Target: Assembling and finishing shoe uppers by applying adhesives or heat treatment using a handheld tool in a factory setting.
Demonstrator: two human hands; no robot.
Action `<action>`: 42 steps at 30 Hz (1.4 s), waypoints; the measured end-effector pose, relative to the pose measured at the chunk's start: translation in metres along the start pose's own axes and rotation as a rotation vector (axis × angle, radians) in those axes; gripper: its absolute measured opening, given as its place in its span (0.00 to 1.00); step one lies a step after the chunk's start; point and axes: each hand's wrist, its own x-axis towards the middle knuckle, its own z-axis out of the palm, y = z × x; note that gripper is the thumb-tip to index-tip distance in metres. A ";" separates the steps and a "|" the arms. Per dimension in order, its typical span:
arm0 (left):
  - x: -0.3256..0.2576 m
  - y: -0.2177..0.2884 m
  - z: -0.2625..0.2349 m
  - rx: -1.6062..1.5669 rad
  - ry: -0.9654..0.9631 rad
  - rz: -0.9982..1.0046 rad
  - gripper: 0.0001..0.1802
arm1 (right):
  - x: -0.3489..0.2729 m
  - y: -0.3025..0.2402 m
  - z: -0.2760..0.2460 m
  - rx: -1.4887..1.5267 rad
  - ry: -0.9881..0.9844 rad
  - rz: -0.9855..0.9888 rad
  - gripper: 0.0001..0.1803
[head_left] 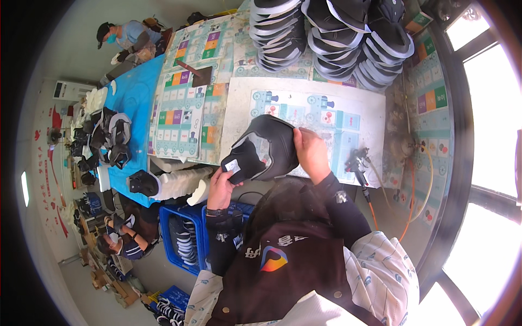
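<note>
A black shoe upper (263, 142) with a grey-edged opening is held up in front of me, over the near edge of a white board (236, 103). My left hand (220, 191) pinches its lower left end, beside a small white label (232, 166). At the other end, my right hand (311, 154) grips the rounded black edge, with the thumb and fingers closed on it. A spray gun (357, 164) with an orange hose lies on the board's right side, apart from both hands.
Tall stacks of black-and-grey shoe uppers (278, 41) stand at the back. A brown brush-like tool (201, 76) lies left of the board. Farther left, a blue table (133, 81) carries uppers and white lasts. Blue crates (167, 239) sit below. Two other people work at left.
</note>
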 end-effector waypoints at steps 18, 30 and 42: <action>0.014 0.000 0.015 -0.017 0.154 0.096 0.11 | -0.006 0.011 -0.028 0.174 0.063 0.088 0.34; 0.016 0.001 0.038 -0.095 0.147 0.106 0.11 | -0.015 -0.005 0.012 0.009 0.033 -0.071 0.45; 0.025 0.010 0.007 0.254 0.333 0.228 0.16 | -0.037 0.161 0.002 0.344 -0.262 0.207 0.32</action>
